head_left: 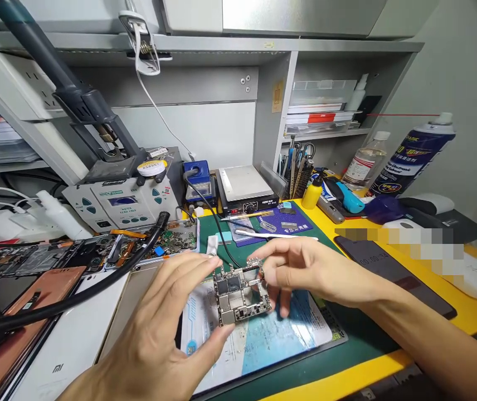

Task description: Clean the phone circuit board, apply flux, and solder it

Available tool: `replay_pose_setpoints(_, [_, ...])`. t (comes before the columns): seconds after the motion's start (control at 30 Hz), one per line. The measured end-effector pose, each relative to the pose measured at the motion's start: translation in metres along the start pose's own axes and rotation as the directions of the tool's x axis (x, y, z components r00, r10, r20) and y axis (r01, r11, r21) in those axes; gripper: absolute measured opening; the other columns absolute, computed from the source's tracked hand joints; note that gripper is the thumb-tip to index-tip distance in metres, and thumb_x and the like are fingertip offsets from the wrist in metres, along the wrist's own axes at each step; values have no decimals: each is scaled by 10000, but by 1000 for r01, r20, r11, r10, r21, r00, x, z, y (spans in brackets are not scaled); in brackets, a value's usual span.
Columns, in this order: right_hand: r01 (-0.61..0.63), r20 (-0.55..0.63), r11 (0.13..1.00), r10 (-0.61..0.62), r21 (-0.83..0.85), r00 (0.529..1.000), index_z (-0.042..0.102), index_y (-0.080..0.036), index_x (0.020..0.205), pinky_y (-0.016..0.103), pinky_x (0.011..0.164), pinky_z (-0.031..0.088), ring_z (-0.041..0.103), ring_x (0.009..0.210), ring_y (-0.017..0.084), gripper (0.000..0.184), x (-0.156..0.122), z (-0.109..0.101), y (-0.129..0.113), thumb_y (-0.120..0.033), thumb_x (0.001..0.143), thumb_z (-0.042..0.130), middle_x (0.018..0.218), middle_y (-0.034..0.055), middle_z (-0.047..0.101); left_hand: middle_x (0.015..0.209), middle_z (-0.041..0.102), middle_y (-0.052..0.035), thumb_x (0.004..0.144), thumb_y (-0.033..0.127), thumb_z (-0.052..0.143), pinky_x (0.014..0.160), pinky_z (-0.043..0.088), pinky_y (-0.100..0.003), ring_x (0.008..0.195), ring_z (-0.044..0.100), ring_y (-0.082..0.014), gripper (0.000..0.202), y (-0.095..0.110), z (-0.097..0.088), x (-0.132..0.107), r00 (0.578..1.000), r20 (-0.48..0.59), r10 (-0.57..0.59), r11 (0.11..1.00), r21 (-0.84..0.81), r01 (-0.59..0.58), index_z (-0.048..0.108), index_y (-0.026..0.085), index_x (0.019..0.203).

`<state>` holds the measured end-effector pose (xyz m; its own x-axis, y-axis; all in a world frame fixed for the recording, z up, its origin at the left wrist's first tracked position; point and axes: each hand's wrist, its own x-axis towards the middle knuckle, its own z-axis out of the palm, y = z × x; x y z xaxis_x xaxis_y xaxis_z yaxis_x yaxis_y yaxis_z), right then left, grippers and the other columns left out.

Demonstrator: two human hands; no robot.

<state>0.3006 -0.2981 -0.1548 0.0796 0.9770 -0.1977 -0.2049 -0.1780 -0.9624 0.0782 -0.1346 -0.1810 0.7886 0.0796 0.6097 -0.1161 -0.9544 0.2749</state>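
Observation:
A small phone circuit board [233,298], with dark chips, metal shields and an opening on its right side, is held up tilted between both hands. My left hand [161,317] grips it by the left edge, fingertips at the top corner and thumb at the bottom. On the right edge, the thumb and fingers of my right hand [301,273] are closed around the board. Below lies a glossy blue-and-white work pad [288,334], resting on a green cutting mat [366,320].
Phone parts and a white phone [71,334] lie left, crossed by a thick black hose [108,287]. Behind stand a hot-air station [127,203] and a heating plate [244,186]. A dark phone [393,273], yellow bottle [312,192] and spray can [414,156] are on the right.

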Motion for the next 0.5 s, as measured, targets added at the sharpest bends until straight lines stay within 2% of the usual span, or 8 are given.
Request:
replay_pose_setpoints(0.07, [20,2,995,-20,-100,1000,582,-203,1318,283,624,568,682,727,168,519,-7,3,1,-283,864,819,879,8,671,1369,609,-133,873,114,718,1188,425,-478,1368,508,-303,674,0,0,0,1000,5,-11,1000,-4,11,443,156,1487])
replay_pose_setpoints(0.13, [36,-23,960,-44,-279,999,515,-266,1450,269,624,534,645,767,174,728,-13,8,2,-273,810,861,887,-10,637,1366,608,-133,875,111,714,1172,440,-478,1364,511,-307,667,1,0,0,1000,3,-19,1000,-9,19,446,161,1484])
replay_pose_setpoints(0.23, [36,-49,815,-79,-578,996,409,-332,1558,279,609,510,584,722,187,908,-19,15,1,-343,781,878,801,-32,580,1359,607,-134,874,107,711,1175,438,-470,1354,516,-305,661,2,0,-1,1000,3,-8,1000,-14,8,450,151,1479])
replay_pose_setpoints(0.37, [60,-65,590,-187,-805,980,457,-267,1538,303,649,502,571,719,188,809,-19,18,0,-353,819,817,863,4,583,1358,604,-132,878,111,711,1196,423,-451,1361,513,-294,647,3,-1,-2,1000,-2,-9,1000,-11,8,453,142,1471])
replay_pose_setpoints(0.5, [134,-11,478,-289,-868,957,515,-192,1471,332,738,510,578,790,199,681,-16,17,2,-328,855,771,984,53,621,1350,606,-127,897,127,694,1190,433,-459,1357,516,-294,640,3,-2,-2,1000,4,-30,999,22,30,441,160,1483])
